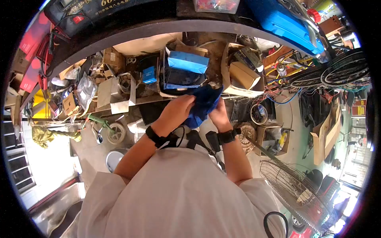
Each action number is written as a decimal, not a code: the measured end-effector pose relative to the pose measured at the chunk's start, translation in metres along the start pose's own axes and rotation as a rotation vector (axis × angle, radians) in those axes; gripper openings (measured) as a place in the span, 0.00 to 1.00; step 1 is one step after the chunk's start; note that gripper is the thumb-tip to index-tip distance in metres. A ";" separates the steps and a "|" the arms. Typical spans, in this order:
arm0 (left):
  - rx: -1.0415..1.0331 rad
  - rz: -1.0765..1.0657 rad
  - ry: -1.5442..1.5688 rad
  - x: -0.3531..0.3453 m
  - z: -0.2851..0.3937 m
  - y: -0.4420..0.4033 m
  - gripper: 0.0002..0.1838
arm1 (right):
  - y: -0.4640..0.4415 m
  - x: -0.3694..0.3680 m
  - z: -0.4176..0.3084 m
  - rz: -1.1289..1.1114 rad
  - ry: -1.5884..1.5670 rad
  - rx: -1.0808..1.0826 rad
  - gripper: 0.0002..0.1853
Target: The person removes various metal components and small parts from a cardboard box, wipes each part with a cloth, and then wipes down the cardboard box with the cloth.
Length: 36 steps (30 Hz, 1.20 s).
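Note:
A dark blue cloth [201, 104] hangs crumpled between my two hands, in front of the shelf edge. My left hand [177, 112] has its fingers closed on the left side of it. My right hand [218, 114] grips the right side, its fingers partly hidden by the fabric. Whether anything is wrapped inside the cloth, I cannot tell. Just beyond it stands an open carton with a bright blue box [187, 62] lying on top. A smaller blue box [149, 74] sits to the left of that carton.
An open carton [247, 74] stands on the right of the shelf, near coiled cables [344, 71]. Small boxes and plastic bags [86, 91] crowd the left. A fan cage [295, 190] is at lower right. A dark upper shelf edge [158, 28] spans above.

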<state>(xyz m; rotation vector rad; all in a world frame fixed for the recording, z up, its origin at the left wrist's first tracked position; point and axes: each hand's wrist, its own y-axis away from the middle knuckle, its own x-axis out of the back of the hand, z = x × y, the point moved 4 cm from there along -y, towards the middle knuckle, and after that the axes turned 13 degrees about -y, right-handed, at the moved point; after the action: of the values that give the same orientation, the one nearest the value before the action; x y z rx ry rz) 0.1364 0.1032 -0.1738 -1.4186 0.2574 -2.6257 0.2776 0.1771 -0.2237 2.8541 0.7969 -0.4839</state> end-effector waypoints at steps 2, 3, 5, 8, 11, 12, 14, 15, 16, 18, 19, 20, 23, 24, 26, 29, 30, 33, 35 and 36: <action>0.023 0.004 0.049 0.003 -0.002 0.001 0.05 | 0.006 -0.001 0.008 0.052 -0.181 0.027 0.14; 0.036 0.002 0.055 0.006 -0.002 0.003 0.05 | 0.008 0.000 0.013 0.078 -0.272 0.040 0.13; 0.046 -0.044 0.040 0.004 -0.001 0.006 0.05 | 0.004 0.011 0.022 0.131 -0.074 -0.063 0.13; 0.053 -0.094 -0.014 -0.006 0.003 0.009 0.06 | 0.007 0.005 0.017 0.238 -0.057 -0.050 0.11; 0.126 -0.043 -0.019 -0.006 0.011 0.014 0.05 | 0.009 0.003 0.020 0.158 -0.188 -0.035 0.11; 0.199 -0.053 0.099 -0.002 0.010 0.010 0.05 | 0.007 0.000 0.020 0.098 -0.236 -0.036 0.11; 0.343 -0.079 0.339 0.001 0.005 0.005 0.06 | 0.016 -0.010 0.028 0.147 -0.296 -0.079 0.12; 0.271 -0.002 0.224 0.000 0.004 0.004 0.07 | 0.020 -0.015 0.031 0.175 -0.325 -0.099 0.14; 0.198 0.076 0.110 -0.004 0.003 0.004 0.08 | 0.021 -0.016 0.033 0.193 -0.313 -0.102 0.15; 0.153 0.058 0.076 -0.006 0.001 0.003 0.09 | 0.020 -0.014 0.040 0.225 -0.292 -0.107 0.17; 0.181 -0.036 0.157 -0.005 -0.002 0.003 0.10 | 0.017 -0.014 0.041 0.201 -0.317 -0.109 0.18; 0.208 -0.134 0.239 -0.003 -0.004 0.004 0.11 | 0.016 -0.012 0.042 0.180 -0.343 -0.113 0.18; 0.114 -0.313 0.208 0.010 -0.013 0.009 0.13 | 0.015 -0.020 0.024 0.187 -0.580 -0.089 0.18; 0.186 -0.192 0.201 0.023 -0.014 0.009 0.14 | 0.016 -0.025 0.015 0.200 -0.687 -0.073 0.17; 0.325 0.052 0.179 0.050 -0.016 0.008 0.15 | 0.016 -0.026 0.004 0.072 -0.500 -0.055 0.18; 0.360 -0.043 0.478 0.043 -0.019 0.001 0.15 | 0.024 -0.041 -0.011 -0.105 -0.191 0.071 0.19; 0.353 -0.080 0.568 0.041 -0.015 -0.003 0.15 | 0.025 -0.047 -0.019 -0.166 -0.080 0.132 0.20; 0.335 -0.024 0.781 0.047 -0.003 -0.005 0.13 | 0.018 -0.052 -0.032 -0.252 -0.061 0.049 0.19; 0.267 0.185 0.915 0.056 0.006 -0.006 0.07 | 0.024 -0.050 -0.044 -0.203 -0.235 0.002 0.17; 0.354 0.317 0.976 0.056 -0.001 -0.003 0.04 | 0.028 -0.048 -0.046 -0.239 -0.199 0.032 0.19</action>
<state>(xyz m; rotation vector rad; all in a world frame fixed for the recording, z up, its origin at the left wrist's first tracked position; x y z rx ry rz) 0.1051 0.0945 -0.1276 0.0732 0.0861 -2.6669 0.2658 0.1406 -0.1629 2.6942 1.1049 -0.8023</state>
